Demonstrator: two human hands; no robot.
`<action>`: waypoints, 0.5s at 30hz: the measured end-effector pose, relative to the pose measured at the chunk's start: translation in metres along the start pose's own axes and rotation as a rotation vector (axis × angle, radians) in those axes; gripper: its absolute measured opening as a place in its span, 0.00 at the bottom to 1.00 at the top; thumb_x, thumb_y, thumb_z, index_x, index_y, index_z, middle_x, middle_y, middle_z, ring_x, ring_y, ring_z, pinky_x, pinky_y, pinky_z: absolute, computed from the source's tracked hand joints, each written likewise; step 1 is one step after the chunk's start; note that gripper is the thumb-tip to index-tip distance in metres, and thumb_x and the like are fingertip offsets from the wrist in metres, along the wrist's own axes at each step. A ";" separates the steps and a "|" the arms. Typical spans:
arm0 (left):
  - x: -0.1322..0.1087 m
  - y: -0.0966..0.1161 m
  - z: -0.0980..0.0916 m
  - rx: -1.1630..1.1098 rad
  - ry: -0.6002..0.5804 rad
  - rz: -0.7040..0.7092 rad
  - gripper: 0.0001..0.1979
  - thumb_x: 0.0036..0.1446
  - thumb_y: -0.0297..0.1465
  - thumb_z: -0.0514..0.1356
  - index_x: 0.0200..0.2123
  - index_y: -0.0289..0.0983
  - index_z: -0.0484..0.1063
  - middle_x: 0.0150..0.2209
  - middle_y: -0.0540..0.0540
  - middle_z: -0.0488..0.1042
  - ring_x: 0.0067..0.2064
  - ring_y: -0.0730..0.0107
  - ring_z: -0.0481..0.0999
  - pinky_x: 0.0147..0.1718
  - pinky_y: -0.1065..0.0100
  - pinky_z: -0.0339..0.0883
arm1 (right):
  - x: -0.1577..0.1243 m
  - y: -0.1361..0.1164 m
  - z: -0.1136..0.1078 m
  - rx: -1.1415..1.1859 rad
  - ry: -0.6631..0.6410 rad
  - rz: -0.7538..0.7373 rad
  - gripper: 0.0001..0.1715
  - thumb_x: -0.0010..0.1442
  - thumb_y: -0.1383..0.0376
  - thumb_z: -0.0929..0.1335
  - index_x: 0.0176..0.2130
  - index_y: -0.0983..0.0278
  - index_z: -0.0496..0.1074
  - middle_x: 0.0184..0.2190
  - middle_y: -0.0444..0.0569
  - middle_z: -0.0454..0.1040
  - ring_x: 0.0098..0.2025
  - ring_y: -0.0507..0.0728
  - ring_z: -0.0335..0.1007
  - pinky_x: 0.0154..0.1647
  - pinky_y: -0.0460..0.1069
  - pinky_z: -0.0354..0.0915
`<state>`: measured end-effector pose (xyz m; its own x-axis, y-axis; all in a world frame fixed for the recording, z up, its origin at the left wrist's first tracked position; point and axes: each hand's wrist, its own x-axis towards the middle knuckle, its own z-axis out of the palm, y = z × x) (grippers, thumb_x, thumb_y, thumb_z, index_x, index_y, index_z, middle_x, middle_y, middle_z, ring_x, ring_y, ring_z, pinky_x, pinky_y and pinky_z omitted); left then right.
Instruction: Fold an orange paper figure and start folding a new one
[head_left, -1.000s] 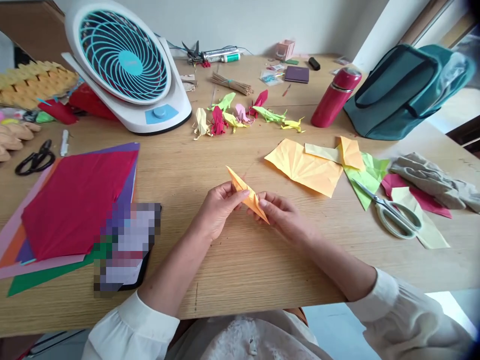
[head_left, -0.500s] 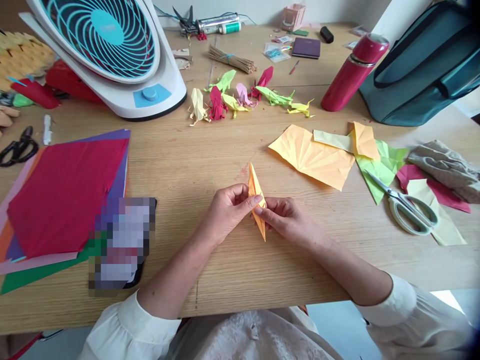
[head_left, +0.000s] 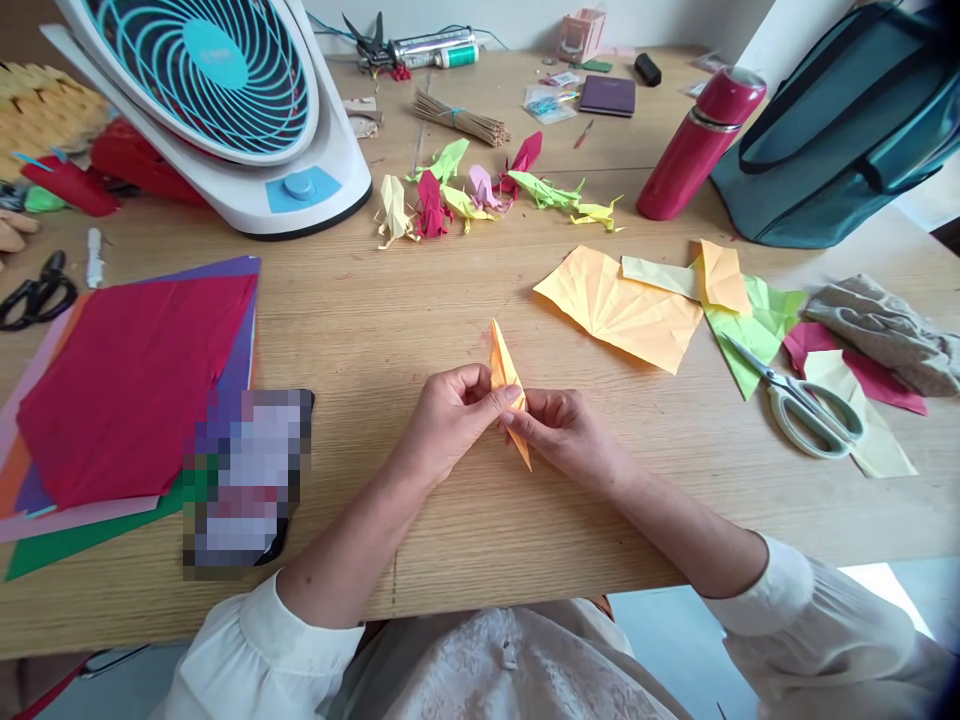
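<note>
A narrow folded piece of orange origami paper [head_left: 504,358] is held upright above the table, pointed at its top and bottom ends. My left hand [head_left: 457,415] pinches it from the left, with the thumb across its front. From the right, my right hand [head_left: 566,430] grips it too, its thumb just below the left thumb. The fingers behind the paper are mostly hidden. Beyond my hands lies a creased orange sheet [head_left: 619,310]. Several folded paper figures [head_left: 431,205] in red, green, yellow, pink and cream stand farther back.
Scissors [head_left: 814,405] lie on paper scraps at right, beside a crumpled grey cloth [head_left: 889,330]. A red flask [head_left: 701,145] and teal bag [head_left: 832,130] stand behind. Coloured sheets [head_left: 135,390], a phone [head_left: 251,480] and black scissors [head_left: 37,295] are at left, below a fan [head_left: 315,190].
Both hands keep their pinch on the folded orange paper, with only a slight shift of the thumbs. The whole view has moved a little.
</note>
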<state>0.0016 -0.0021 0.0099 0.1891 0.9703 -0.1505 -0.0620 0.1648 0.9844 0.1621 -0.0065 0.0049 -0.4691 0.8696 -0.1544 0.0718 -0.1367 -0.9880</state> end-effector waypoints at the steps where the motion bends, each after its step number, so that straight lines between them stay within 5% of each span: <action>1: 0.000 0.001 0.001 -0.017 0.003 -0.005 0.16 0.53 0.37 0.68 0.22 0.35 0.67 0.22 0.52 0.70 0.25 0.76 0.69 0.26 0.72 0.63 | 0.000 -0.001 0.000 0.005 -0.007 0.009 0.30 0.56 0.42 0.71 0.25 0.65 0.68 0.20 0.41 0.65 0.22 0.48 0.54 0.23 0.46 0.50; 15: 0.002 0.006 -0.003 -0.005 0.181 0.018 0.19 0.48 0.40 0.71 0.20 0.35 0.67 0.20 0.54 0.63 0.24 0.78 0.59 0.24 0.72 0.51 | -0.003 -0.004 -0.004 -0.015 -0.040 0.084 0.27 0.55 0.44 0.73 0.27 0.66 0.76 0.20 0.47 0.75 0.23 0.50 0.62 0.27 0.46 0.60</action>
<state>-0.0008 0.0016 0.0150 0.0088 0.9890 -0.1474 -0.0690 0.1477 0.9866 0.1669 -0.0067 0.0092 -0.4959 0.8356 -0.2365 0.1255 -0.2005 -0.9716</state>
